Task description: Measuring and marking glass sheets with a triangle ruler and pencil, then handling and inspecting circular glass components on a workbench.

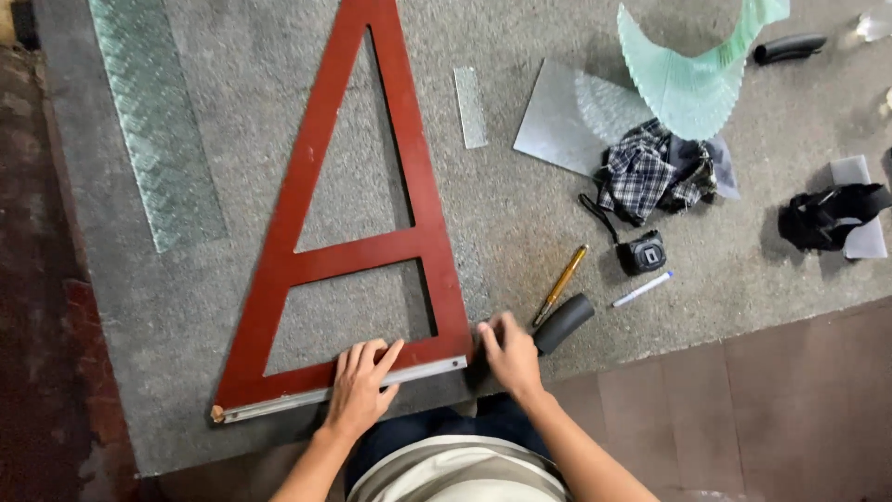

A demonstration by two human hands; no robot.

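A large dark-red A-shaped wooden frame (358, 251) lies flat on a grey carpeted table (520, 223), with a metal strip (344, 390) along its near edge. My left hand (362, 390) rests flat on that near edge, fingers spread. My right hand (509, 353) presses at the frame's near right corner, fingers curled beside a black cylindrical handle (562, 323). Whether it grips anything is hidden. A yellow pen-like cutter (560, 283) lies just beyond the right hand.
A long strip of patterned glass (158, 121) lies at the left, a small glass strip (471, 107) and a glass sheet (567, 121) behind. A checked cloth (650, 172), tape measure (643, 253), white marker (641, 289), curved green glass (692, 79) and black items (827, 216) sit right.
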